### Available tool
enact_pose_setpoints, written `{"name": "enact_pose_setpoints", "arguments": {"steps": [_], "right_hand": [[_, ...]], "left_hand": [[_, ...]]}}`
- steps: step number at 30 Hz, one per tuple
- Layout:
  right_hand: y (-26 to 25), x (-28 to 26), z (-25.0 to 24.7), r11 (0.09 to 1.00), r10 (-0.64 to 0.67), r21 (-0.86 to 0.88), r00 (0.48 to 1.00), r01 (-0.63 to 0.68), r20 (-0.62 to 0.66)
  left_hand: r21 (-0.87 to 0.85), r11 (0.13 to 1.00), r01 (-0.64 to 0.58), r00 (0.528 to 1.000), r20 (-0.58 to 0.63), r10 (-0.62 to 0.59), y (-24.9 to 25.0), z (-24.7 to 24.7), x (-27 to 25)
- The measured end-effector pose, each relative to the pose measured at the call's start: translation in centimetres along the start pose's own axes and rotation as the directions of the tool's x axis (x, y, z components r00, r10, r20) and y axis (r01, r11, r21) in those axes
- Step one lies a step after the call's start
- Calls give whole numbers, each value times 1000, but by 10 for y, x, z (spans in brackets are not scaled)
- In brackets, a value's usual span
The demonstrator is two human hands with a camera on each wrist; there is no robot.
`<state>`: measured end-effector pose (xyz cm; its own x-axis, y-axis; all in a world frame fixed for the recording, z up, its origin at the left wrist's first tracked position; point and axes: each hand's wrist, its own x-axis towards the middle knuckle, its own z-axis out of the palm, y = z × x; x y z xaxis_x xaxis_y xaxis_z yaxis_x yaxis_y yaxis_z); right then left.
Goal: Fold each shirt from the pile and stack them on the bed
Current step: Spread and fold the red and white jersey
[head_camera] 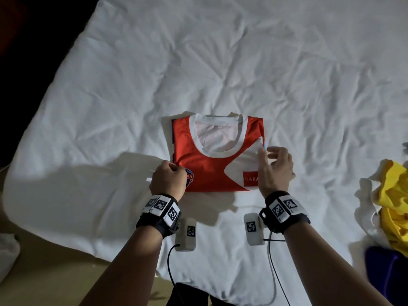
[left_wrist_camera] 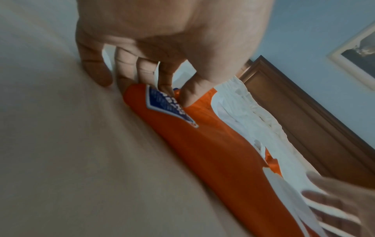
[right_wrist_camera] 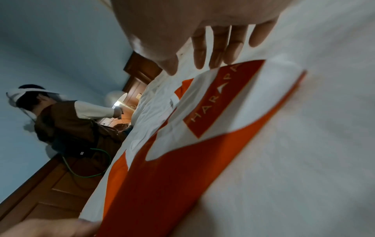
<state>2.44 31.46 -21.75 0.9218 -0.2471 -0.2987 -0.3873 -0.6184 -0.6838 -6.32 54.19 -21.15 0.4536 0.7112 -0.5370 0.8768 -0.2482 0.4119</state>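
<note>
A folded orange and white shirt point(head_camera: 217, 155) lies flat on the white bed sheet point(head_camera: 110, 107), collar away from me. My left hand point(head_camera: 169, 180) sits at its near left corner, and in the left wrist view the thumb and fingers point(left_wrist_camera: 172, 89) pinch the orange fold point(left_wrist_camera: 202, 144) beside a blue badge. My right hand point(head_camera: 273, 166) is over the shirt's right edge with its fingers point(right_wrist_camera: 202, 56) straight and spread, holding nothing; I cannot tell whether they touch the cloth point(right_wrist_camera: 213, 99). The rest of the pile, a crumpled yellow shirt point(head_camera: 395, 206) over a purple one point(head_camera: 384, 268), lies at the right edge.
The bed's near left corner gives way to tan floor point(head_camera: 55, 272). Cables hang from both wristbands over the bed's near edge. In the right wrist view another person point(right_wrist_camera: 67, 121) stands beside wooden doors point(right_wrist_camera: 50, 192) beyond the bed.
</note>
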Motion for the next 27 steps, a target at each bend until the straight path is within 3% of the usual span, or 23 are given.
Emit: {"name": "enact_pose_setpoints", "arguments": {"steps": [3,8,13,17,21,23,24,26,27], "right_hand": [[-10,18,8,997,-77,-8,996,77,35],[-25,55,17,990,-41,-134,998,47,52],[-33,75,22,980,-21,-194,993,44,116],[-33,84,16,991,73,-122,985,-54,157],[-36,83,15,992,83,-106,986,-68,144],[-34,76,13,982,-20,-187,999,25,27],[-32,66,12,966,-131,-230,991,121,-29],[-25,31,12,857,-435,-314,900,408,-18],[-20,10,17,770,-537,-358,839,528,84]], "left_hand": [[52,998,-48,997,-51,51,3,0,1],[123,978,-170,965,-182,191,1,7,2],[180,964,-197,957,-177,229,3,11,11],[249,957,-147,969,-160,191,3,17,22],[163,978,-130,974,-164,157,4,14,22],[184,968,-169,954,-215,208,3,13,19],[221,950,-220,923,-269,277,3,13,16],[334,867,-371,823,-315,473,2,18,6],[403,798,-448,780,-260,569,1,24,1]]}}
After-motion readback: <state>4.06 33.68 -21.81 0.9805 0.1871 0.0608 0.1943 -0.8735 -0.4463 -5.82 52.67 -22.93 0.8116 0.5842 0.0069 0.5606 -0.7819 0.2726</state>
